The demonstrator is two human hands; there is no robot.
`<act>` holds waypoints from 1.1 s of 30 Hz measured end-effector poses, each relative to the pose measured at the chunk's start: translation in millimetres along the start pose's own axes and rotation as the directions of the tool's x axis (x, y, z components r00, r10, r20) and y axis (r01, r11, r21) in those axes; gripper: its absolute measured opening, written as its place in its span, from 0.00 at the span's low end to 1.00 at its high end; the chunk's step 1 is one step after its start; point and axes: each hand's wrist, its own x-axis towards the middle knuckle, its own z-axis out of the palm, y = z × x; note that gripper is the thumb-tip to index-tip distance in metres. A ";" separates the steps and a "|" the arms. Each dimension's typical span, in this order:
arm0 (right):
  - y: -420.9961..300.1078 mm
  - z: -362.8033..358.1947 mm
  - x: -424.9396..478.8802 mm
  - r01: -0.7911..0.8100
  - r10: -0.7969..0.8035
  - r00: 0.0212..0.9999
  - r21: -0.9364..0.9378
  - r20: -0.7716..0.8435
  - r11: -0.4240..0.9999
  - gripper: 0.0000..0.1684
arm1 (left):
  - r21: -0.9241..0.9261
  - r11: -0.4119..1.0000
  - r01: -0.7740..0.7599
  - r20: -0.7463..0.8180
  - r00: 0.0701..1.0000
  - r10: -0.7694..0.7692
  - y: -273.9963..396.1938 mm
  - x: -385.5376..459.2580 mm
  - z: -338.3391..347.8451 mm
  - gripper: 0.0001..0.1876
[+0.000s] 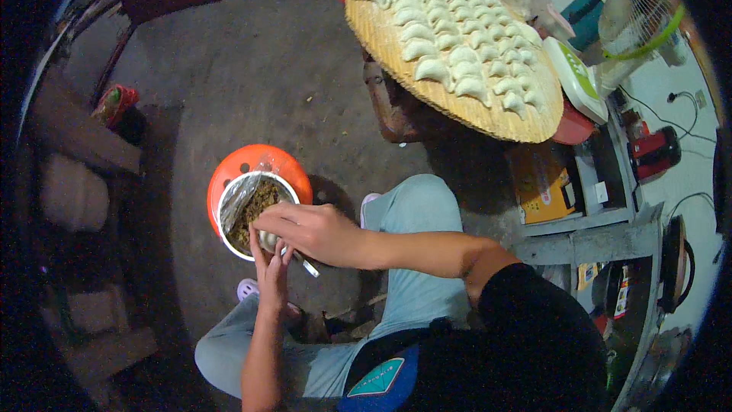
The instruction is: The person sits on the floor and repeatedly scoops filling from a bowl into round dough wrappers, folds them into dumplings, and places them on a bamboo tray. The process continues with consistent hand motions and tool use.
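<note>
Both my hands meet over the near right side of a white-rimmed bowl [227,242]. My left hand [271,274] supports a pale dough dumpling [267,240] from below. My right hand [320,232] closes over the same dumpling from above, its fingers hiding much of it. Brown-green minced filling [260,197] lies in the bowl, with clear plastic wrap [237,197] along its left side. A utensil's pale handle [309,266] sticks out below my right hand. Under the bowl is a round orange stool [260,154] with holes in its seat.
Rows of raw dumplings [446,28] cover a round ribbed straw-coloured tray [412,88] at upper right. Beside it stand a white-and-green appliance [575,77] and a fan [635,17]. Grey shelving [595,226] flanks my right side. A red container [117,106] is at left.
</note>
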 end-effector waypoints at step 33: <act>271.9 -496.3 -62.9 -0.714 0.634 0.675 -0.551 -0.378 0.432 0.35 | 0.370 0.928 -0.055 -0.075 0.993 0.089 3.7 0.2 -38.7 0.36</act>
